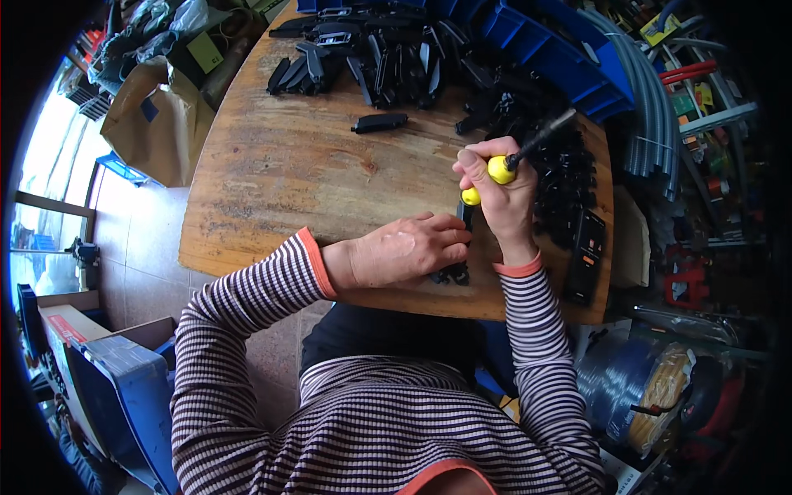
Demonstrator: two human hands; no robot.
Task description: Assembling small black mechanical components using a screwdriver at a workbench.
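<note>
My right hand (503,194) is closed around a yellow-handled tool (502,169) whose black rod slants up to the right. Its other yellow end pokes out below the fingers, above the table; the exact kind of tool is unclear. My left hand (408,247) rests on the wooden table (305,181) near its front edge. The fingers curl over a black plastic part (466,216), which they mostly hide. Small black pieces (452,274) lie just below these fingers. Farther off, a single long black part (379,123) lies alone on the wood.
Long black parts (379,58) are heaped at the far side, with small black pieces (565,177) piled along the right. A phone (586,256) lies at the right edge. Blue bins (553,54) stand behind. A paper bag (161,124) and a blue crate (124,404) are left.
</note>
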